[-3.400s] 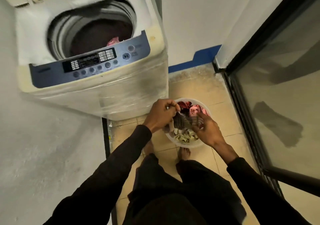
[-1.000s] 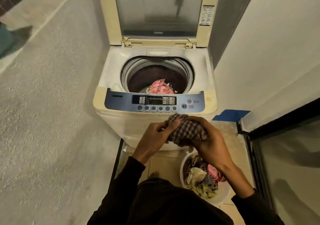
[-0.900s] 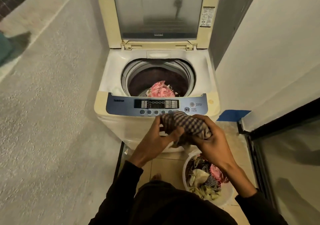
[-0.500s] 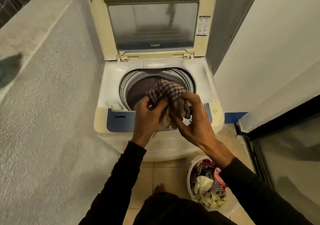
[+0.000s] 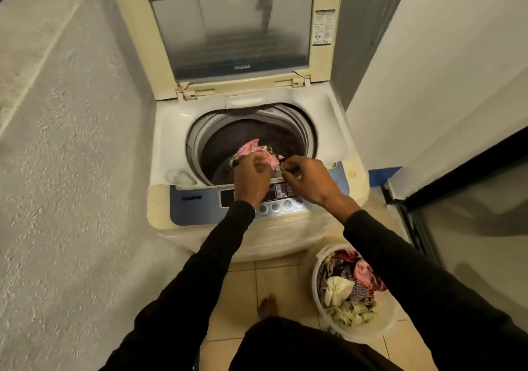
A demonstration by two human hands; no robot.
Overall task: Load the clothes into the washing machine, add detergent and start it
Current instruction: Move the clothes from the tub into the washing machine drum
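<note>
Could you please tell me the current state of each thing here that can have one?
Washing machine lid: raised open.
Drum: partly loaded, pink garment inside.
Laundry basket: still holding clothes.
Left hand: over the drum's front edge.
Right hand: fingers curled, grip unclear.

"TurboDrum" stands on the washing machine [image 5: 200, 153] control panel [image 5: 197, 202]; lid sticker [image 5: 323, 27] print unreadable.

Washing machine [image 5: 354, 175] yellowed glossy plastic, front film-wrapped; lid [image 5: 234, 27] clear, hazy panel. Left wall [image 5: 71, 170] rough, grainy plaster. Floor [image 5: 274, 279] smooth beige tile. Basket [image 5: 391, 313] translucent white plastic, crumpled cloth [image 5: 347, 285] inside.
</note>
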